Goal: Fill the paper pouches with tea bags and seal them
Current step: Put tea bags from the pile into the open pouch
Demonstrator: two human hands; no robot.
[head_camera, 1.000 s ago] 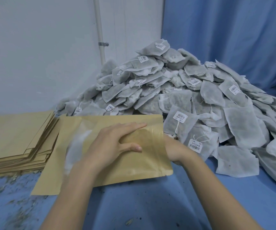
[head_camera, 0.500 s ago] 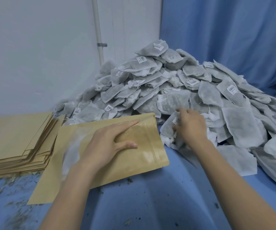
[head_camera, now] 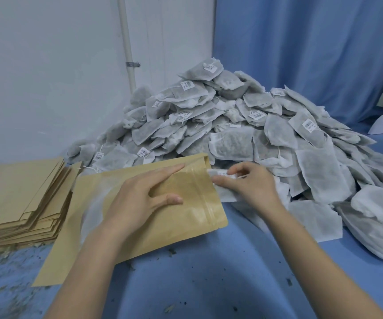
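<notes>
A brown paper pouch with a clear window lies flat on the blue table, its open mouth facing right. My left hand rests flat on top of it, fingers spread and straight. At the pouch's mouth my right hand grips a white tea bag and its tag, the bag's edge touching the opening. A large heap of tea bags rises behind and to the right. White tea bag material shows through the pouch window near my left wrist.
A stack of flat empty paper pouches sits at the left. Loose tea crumbs litter the blue table in front. A white wall with a pipe and a blue curtain close the back.
My right hand left the pouch mouth, reached into the heap, took a tea bag and brought it back to the opening. My left hand stayed flat on the pouch.
</notes>
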